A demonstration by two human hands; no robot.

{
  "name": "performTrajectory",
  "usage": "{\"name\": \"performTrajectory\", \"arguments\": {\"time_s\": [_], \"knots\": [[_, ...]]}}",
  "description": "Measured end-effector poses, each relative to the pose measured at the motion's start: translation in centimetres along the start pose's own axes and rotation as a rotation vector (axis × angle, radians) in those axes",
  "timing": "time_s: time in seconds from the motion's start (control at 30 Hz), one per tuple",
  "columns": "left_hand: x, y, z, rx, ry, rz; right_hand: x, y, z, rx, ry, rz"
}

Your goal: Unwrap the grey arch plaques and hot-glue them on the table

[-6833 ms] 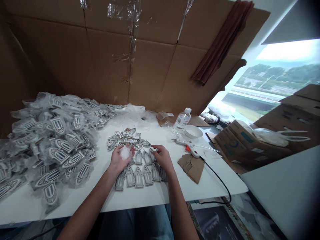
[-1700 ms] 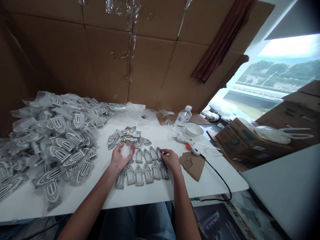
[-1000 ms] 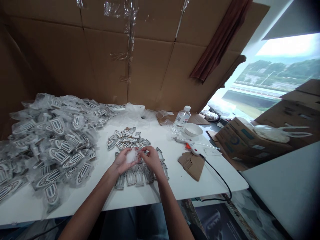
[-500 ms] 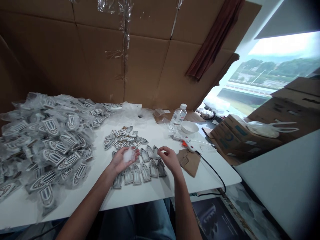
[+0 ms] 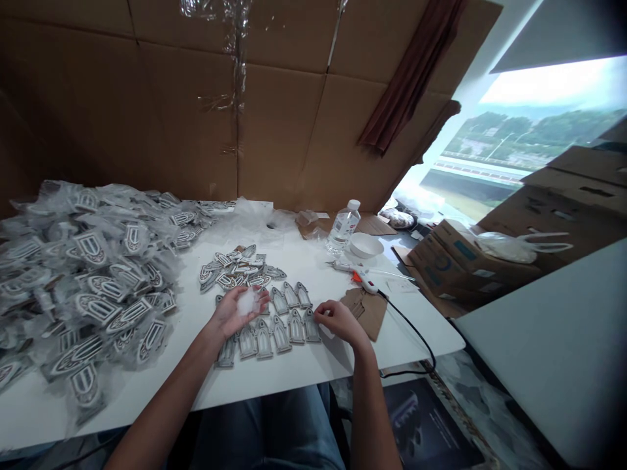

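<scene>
My left hand (image 5: 240, 310) is turned palm up over the left part of the rows, with a small pile of translucent white pieces (image 5: 248, 302) lying in it. Beneath and beside it, several grey arch-shaped frames (image 5: 263, 339) lie in two rows on the white table. My right hand (image 5: 337, 320) is closed in a pinch by the right end of the front row. Its fingertips are close to the last frame there, and what they hold, if anything, is hidden. Part of something whitish (image 5: 326, 332) shows just under that hand.
A loose heap of patterned arch pieces (image 5: 238, 267) lies behind the rows. Bagged pieces (image 5: 105, 281) pile up at left. Toward the right are a glue gun (image 5: 360, 277) with a black cord, brown cardboard (image 5: 368, 313), a bottle (image 5: 343, 227) and a white bowl (image 5: 366, 246).
My right hand has moved from the right end of the back row toward me, to the right end of the front row. My left hand stays palm up with its pieces.
</scene>
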State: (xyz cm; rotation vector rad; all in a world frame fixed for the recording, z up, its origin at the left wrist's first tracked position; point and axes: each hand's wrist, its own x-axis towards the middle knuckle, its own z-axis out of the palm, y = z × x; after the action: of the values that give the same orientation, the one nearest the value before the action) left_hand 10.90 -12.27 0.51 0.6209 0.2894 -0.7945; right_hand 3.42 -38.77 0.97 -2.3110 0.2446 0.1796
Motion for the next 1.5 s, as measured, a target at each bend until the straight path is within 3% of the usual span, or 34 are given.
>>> {"name": "performTrajectory", "arguments": {"time_s": [0.5, 0.93, 1.1, 1.33, 1.5], "knots": [[0.0, -0.2, 0.0, 0.016, -0.012, -0.018, -0.1, 1.6, 0.6, 0.269, 0.002, -0.012], [0.2, -0.3, -0.2, 0.027, -0.027, -0.018, -0.4, 1.2, 0.6, 0.144, 0.052, 0.006], [-0.1, -0.4, 0.1, 0.057, -0.023, -0.033, -0.1, -0.6, 2.0, 0.151, 0.211, -0.088], [0.0, -0.7, 0.1, 0.091, -0.062, -0.055, 0.7, -5.5, 6.4, 0.198, 0.19, -0.208], [0.1, -1.0, 0.3, 0.109, -0.04, -0.051, 1.5, -7.0, 7.5, 0.151, 0.201, -0.241]]}}
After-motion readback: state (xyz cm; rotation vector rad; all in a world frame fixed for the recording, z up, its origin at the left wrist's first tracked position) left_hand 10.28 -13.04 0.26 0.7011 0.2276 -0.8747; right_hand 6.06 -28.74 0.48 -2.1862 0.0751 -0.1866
